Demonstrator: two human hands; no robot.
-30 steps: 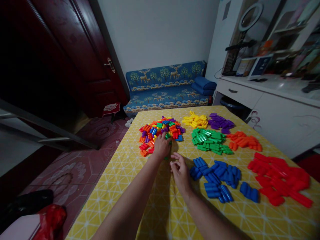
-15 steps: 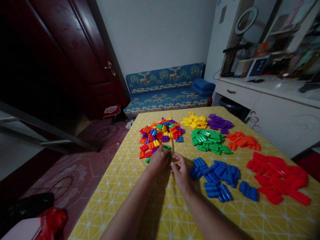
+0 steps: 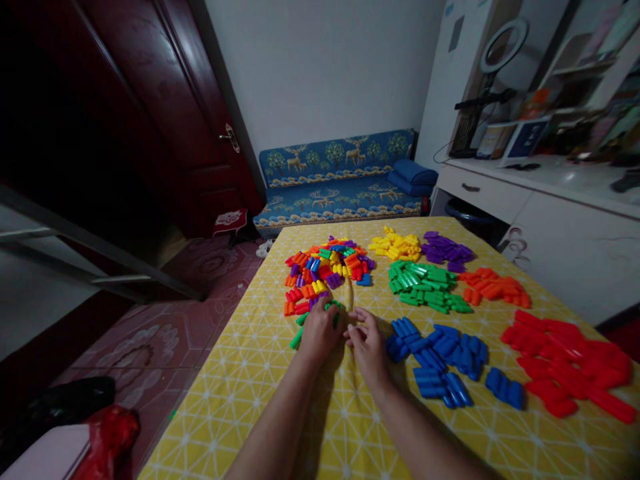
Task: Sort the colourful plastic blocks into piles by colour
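Note:
My left hand [image 3: 320,330] has its fingers curled down over green plastic building blocks [image 3: 334,305], partly hidden under them, at the near edge of a mixed-colour pile of blocks [image 3: 327,260]. More green blocks [image 3: 297,339] lie just left of that hand. Close beside it, my right hand [image 3: 369,347] rests low over the tablecloth, fingers apart and loosely bent, with nothing visible in them. To its right are blue blocks [image 3: 429,357], and beyond those a green heap [image 3: 425,283].
Yellow blocks [image 3: 397,245], purple blocks [image 3: 445,250], orange blocks [image 3: 495,287] and red blocks [image 3: 565,357] form separate heaps on the yellow patterned tablecloth [image 3: 240,393]. A blue sofa [image 3: 330,190] stands behind the table, a white cabinet [image 3: 565,227] at the right.
My left hand has drawn back from the mixed pile toward me, bringing green blocks along. Green blocks now show left of it. My right hand has stayed nearly in place.

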